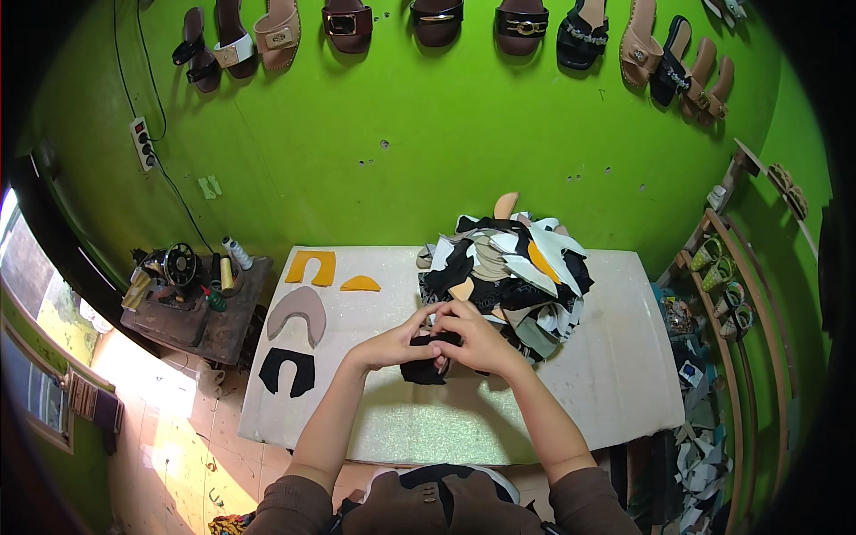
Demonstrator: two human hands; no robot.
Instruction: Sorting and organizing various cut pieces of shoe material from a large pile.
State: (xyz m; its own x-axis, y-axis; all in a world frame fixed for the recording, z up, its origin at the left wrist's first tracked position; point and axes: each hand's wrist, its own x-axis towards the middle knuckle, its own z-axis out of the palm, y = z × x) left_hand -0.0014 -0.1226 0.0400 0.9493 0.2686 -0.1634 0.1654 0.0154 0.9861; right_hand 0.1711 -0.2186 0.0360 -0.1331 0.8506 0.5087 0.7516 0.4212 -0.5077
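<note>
In front of the pile, my left hand (399,346) and my right hand (479,343) meet with fingertips almost together. Both are closed around a black cut piece of material (423,372), whose lower part hangs below the fingers; its full shape is hidden. Right behind them rises a heap of black, white, grey and beige cut pieces (490,267). On the table's left side lie a yellow U-shaped piece (311,267), a small yellow half-round piece (360,283), a greyish-pink horseshoe-shaped piece (298,314) and a black U-shaped piece (286,372).
The pale table (615,374) stands against a green wall hung with several sandals (437,22). At the left, a sewing machine (176,267) and thread spools (237,253) sit on a small dark stand. A wooden rack (724,303) and white scraps (700,473) are at the right.
</note>
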